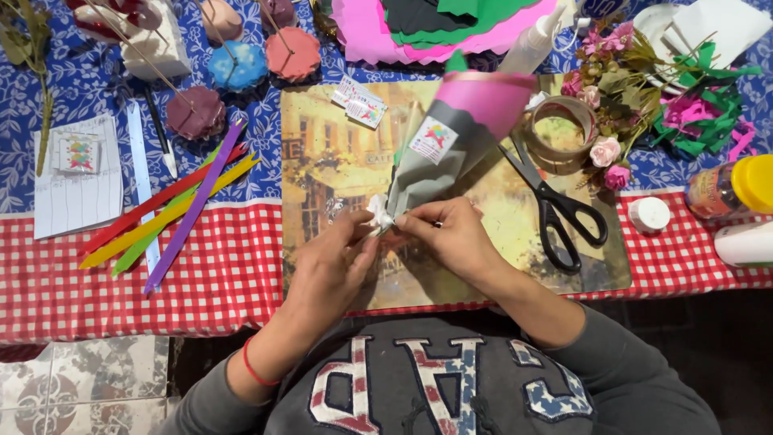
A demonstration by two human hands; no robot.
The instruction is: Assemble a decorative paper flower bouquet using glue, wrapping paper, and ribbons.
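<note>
While cone (451, 137) is already rolled, grey over pink | left hand (334, 262), right hand (451, 234) pinch white scrap (378, 213) at its 7 o'clock tip | tip unfinished | scissors (555, 205) idle at 3 o'clock.

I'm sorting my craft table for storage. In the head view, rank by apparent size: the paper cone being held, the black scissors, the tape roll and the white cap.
1. Paper cone, largest, though it is raised toward the camera.
2. Black scissors.
3. Tape roll.
4. White cap, smallest.
</note>
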